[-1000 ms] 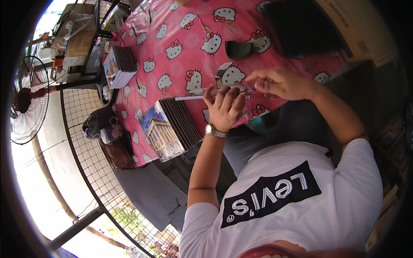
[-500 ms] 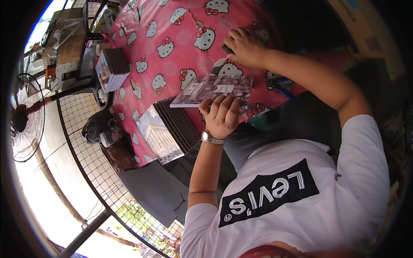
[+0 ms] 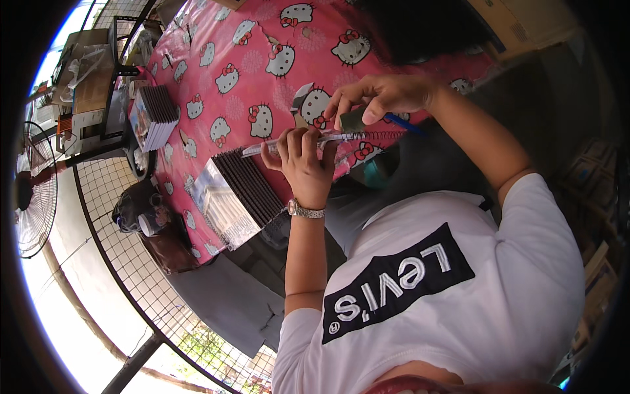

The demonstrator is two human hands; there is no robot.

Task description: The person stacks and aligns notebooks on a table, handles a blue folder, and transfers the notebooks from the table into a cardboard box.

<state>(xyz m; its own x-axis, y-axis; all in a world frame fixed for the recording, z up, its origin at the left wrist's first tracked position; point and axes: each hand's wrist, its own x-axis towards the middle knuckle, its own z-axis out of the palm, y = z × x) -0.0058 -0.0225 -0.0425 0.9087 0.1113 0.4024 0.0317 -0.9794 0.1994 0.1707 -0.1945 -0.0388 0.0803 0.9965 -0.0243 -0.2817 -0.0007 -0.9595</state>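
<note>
My left hand (image 3: 305, 164) is closed around a spiral notebook (image 3: 252, 150), which is tilted so that its thin edge faces up. A reddish wire coil (image 3: 387, 135) runs along that edge and sticks out past the notebook's right end. Between the thumb and fingers of my right hand (image 3: 394, 95) is a small dark green block (image 3: 352, 121), held right at the coiled edge. Whether the block presses on the coil is hard to see. Behind the coil, a blue pen-like stick (image 3: 405, 123) shows beneath my right hand.
A stack of spiral notebooks (image 3: 246, 190) stands left of my left hand, with another notebook stack (image 3: 164, 108) farther back. A pink cartoon-print cloth (image 3: 252, 85) covers the table. A mug (image 3: 154, 220) and dark bag (image 3: 134, 200) sit at its left edge, near a fan (image 3: 33, 190).
The notebook has turned from cover-up to edge-up in my left hand. My right hand has come from farther out on the table to the coiled edge, bringing the green block.
</note>
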